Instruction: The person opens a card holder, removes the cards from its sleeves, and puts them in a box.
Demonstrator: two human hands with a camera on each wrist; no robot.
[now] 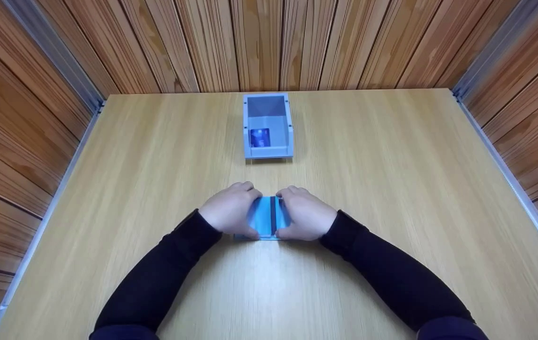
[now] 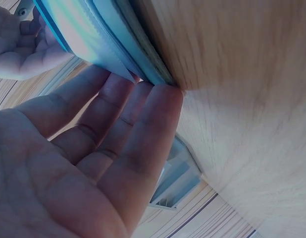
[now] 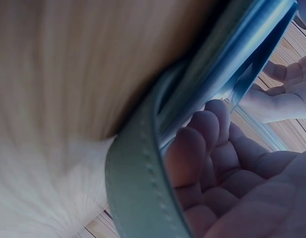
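Before the boxy bin (image 1: pixel 269 152) near the woodgrain tabletop (image 1: pixel 165 165)'s far edge, left hand (image 1: pixel 231 208) and right hand (image 1: pixel 307 215), fingers half-curled, grip a stitched blue case (image 1: pixel 262 217).

Head view bright, pale sheen on the table (image 1: pixel 292 293), soft shadow under the gray bin (image 1: pixel 269 152), wrist views dimmer and bluish, glare across the blue case (image 2: pixel 76 29), right one perhaps out of focus

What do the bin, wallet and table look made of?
Bin: likely moulded plastic, satin; smooth, even grey-blue walls.
Wallet: probably leather or faux leather, some sheen; stitch line along the flap in the right wrist view.
Table: wood or wood-look laminate, satin; grain streaks, soft reflections.
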